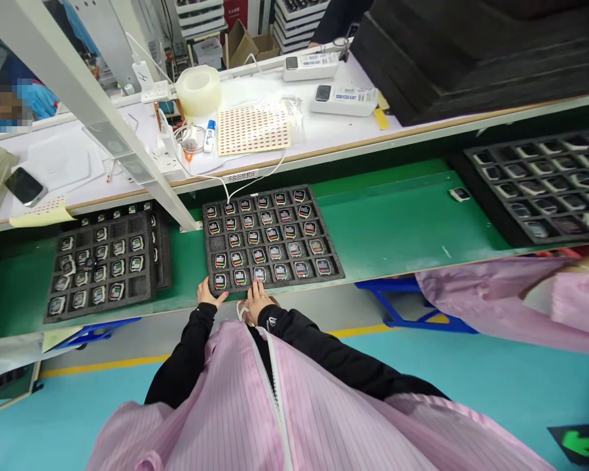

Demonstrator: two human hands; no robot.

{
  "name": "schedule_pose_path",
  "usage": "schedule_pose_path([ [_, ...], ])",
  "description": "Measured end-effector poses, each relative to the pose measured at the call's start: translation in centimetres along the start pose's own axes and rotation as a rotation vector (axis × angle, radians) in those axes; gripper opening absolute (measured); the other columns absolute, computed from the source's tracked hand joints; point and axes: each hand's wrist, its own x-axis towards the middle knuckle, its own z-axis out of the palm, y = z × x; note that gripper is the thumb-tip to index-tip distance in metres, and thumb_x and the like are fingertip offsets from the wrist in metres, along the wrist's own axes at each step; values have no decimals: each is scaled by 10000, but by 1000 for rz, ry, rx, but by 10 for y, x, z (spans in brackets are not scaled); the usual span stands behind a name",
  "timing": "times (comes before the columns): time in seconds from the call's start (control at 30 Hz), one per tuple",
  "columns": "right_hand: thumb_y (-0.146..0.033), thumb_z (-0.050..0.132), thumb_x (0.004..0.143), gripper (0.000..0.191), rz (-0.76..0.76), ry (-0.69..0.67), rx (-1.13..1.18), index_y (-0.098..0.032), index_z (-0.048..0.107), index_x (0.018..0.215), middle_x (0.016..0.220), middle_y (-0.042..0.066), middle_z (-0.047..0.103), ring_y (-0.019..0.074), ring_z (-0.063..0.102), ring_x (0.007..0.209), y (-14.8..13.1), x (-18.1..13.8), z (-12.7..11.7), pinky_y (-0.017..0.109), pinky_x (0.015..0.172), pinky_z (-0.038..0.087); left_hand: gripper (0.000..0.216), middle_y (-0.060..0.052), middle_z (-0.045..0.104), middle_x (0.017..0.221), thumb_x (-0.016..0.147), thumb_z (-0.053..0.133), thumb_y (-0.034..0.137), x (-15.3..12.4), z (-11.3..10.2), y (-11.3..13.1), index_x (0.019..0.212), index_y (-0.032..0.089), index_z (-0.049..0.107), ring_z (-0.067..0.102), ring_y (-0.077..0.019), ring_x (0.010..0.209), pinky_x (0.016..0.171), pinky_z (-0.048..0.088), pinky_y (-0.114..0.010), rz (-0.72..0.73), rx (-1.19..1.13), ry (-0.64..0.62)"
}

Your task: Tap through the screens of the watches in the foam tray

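Right now both hands sit at the near edge of the black foam tray (275,275), which lies on the green belt (397,222) directly in front of the person, its compartments filled with small watch bodies showing lit screens. The left hand (209,294) rests with fingers spread and lightly curled against the tray's near-left corner, holding nothing else. The right hand (256,296) lies beside it with its fingers reaching over the near rim toward the watch body (260,273) in the front row; whether they actually pinch that piece or only touch the foam is hard to tell at this size. My reading is that the step in hand is steadying or positioning the tray at the belt's edge, and any next move would call for an even grip on both corners so the loose pieces stay seated. The tray's long axis runs roughly left to right along the belt, skewed slightly, its right end nearer the belt's front edge than its left. A second tray (103,261) lies well apart to the left, and another (544,183) far right.
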Motion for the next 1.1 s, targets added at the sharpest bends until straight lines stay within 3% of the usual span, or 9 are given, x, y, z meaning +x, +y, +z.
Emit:
schedule_pose_path([
  [0.13, -312, 644, 851, 786, -22, -17, -16, 107, 334, 1438, 1490, 326, 153, 434, 170, 1399, 2, -6, -13, 517, 1130, 216, 908, -163, 521, 1204, 508, 862, 372, -3, 0, 3, 1299, 146, 479, 494, -342, 1206, 1041, 430, -455, -14, 1, -4],
  [0.27, -262, 472, 946, 595, -106, 21, 3, -10, 349, 1471, 1502, 210, 281, 322, 380, 1327, 3, -13, -28, 411, 1079, 354, 827, -161, 512, 1235, 606, 819, 398, -5, 2, 5, 1319, 160, 476, 498, -319, 1213, 1022, 447, -421, -55, 5, 16],
  [0.37, -225, 419, 953, 464, -122, 29, 21, -125, 445, 1405, 1544, 113, 234, 274, 534, 1179, 2, -15, -34, 383, 975, 458, 672, -151, 524, 1227, 715, 734, 375, -4, 4, 6, 1309, 174, 493, 520, -302, 1194, 1026, 443, -413, -92, 17, 32],
  [0.47, -210, 438, 935, 356, -101, 10, 29, -148, 514, 1278, 1564, 102, 164, 255, 636, 999, 0, -13, -34, 390, 849, 524, 654, -146, 530, 1229, 718, 727, 341, -3, 5, 8, 1308, 174, 499, 524, -303, 1192, 1051, 422, -413, -114, 38, 40],
  [0.6, -209, 453, 933, 287, -106, -1, 25, -155, 530, 1204, 1567, 109, 137, 262, 661, 947, -1, -13, -31, 396, 791, 541, 657, -136, 533, 1237, 719, 724, 331, -3, 5, 11, 1316, 180, 496, 524, -293, 1193, 1064, 409, -398, -128, 57, 37],
  [0.8, -219, 473, 934, 254, -106, -4, 34, -149, 547, 1166, 1524, 154, 261, 267, 682, 890, 6, -17, -30, 392, 774, 545, 644, -140, 531, 1236, 735, 713, 342, -2, 1, 15, 1315, 167, 493, 522, -286, 1195, 1058, 416, -383, -121, 74, 26],
  [1.1, -215, 533, 921, 207, -176, 67, 50, -174, 558, 1122, 1571, 66, 135, 233, 673, 892, 12, -9, -28, 368, 777, 547, 666, -172, 510, 1276, 765, 678, 411, -2, -1, 23, 1333, 134, 467, 486, -309, 1238, 1089, 376, -406, -119, 112, 20],
])
